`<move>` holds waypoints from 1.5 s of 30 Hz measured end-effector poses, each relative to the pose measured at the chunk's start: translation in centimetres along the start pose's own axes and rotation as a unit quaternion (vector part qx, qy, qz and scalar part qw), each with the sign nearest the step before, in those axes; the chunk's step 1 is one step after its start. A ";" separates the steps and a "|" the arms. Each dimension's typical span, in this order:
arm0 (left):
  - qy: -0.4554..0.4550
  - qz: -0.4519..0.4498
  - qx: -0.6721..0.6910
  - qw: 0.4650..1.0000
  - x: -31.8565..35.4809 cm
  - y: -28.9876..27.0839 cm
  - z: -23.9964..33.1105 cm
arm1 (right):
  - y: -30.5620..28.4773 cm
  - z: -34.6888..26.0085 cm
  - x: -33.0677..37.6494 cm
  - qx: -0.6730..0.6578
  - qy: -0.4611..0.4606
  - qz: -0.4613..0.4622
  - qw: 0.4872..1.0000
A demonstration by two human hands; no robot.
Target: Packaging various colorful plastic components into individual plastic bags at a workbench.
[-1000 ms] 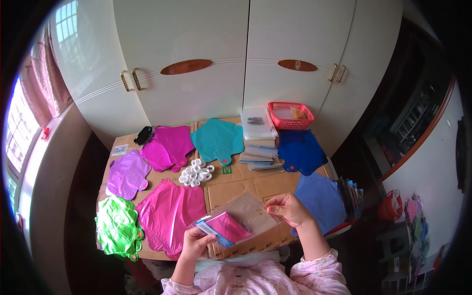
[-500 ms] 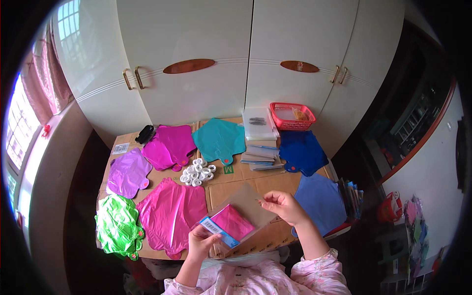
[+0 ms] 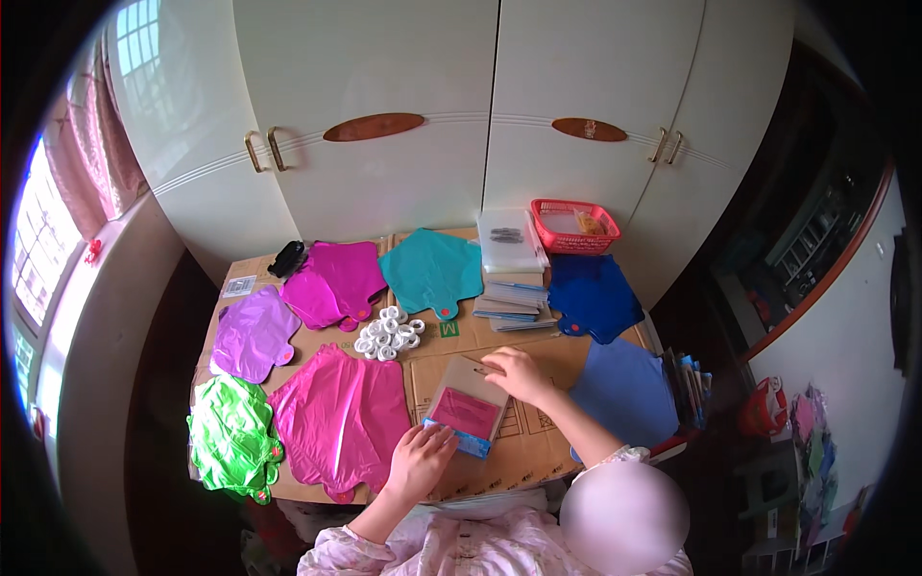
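Note:
A clear packet [image 3: 497, 403] with folded pink film [image 3: 466, 415] inside and a blue-and-white strip along its near end lies on the cardboard. My left hand [image 3: 421, 459] rests over that strip, its fingers laid out flat. At the packet's far edge is my right hand [image 3: 519, 374], fingers bent and apart, fingertips touching the top of it. A small dark mark shows by those fingertips, too small to name. To the left of the packet is a large flat pink foil balloon [image 3: 341, 418]. A light blue flat balloon [image 3: 624, 394] lies on the right.
Flat balloons in green [image 3: 230, 432], lilac [image 3: 252, 334], magenta [image 3: 331, 283], teal [image 3: 430, 274] and dark blue [image 3: 595, 296] ring the cardboard [image 3: 437, 374]. White rings [image 3: 389, 336] are heaped mid-table. Packet stacks [image 3: 514, 302] and a red basket [image 3: 574, 230] stand at the back.
The packet has gone from being held up and tilted in both hands to lying on the cardboard. My left hand has flattened onto it; my right hand has moved left and loosened its pinch.

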State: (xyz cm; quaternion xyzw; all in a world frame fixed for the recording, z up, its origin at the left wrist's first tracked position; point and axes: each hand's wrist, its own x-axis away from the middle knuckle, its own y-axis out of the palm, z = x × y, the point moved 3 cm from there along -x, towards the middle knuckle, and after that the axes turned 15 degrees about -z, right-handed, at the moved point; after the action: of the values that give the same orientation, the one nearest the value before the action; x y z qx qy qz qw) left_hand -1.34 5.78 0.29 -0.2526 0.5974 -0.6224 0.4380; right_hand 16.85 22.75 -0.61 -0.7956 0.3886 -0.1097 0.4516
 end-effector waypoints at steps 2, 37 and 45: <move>0.007 0.003 -0.014 1.000 -0.3 0.1 0.0 | 0.5 -0.7 0.8 0.101 -0.064 0.028 0.992; 0.027 -0.082 -0.052 0.995 -2.4 1.6 -0.8 | -6.1 -2.8 -0.5 0.075 0.011 0.055 0.996; 0.032 -0.079 -0.083 0.993 -2.6 1.9 0.0 | 0.1 -10.2 12.1 -0.103 0.043 -0.102 0.988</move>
State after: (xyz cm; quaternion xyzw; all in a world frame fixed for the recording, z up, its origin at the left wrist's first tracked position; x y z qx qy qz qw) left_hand 0.41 8.20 -1.03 -0.3146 0.6387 -0.6111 0.3459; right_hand 19.60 7.62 2.96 -0.8680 0.3338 -0.1486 0.3362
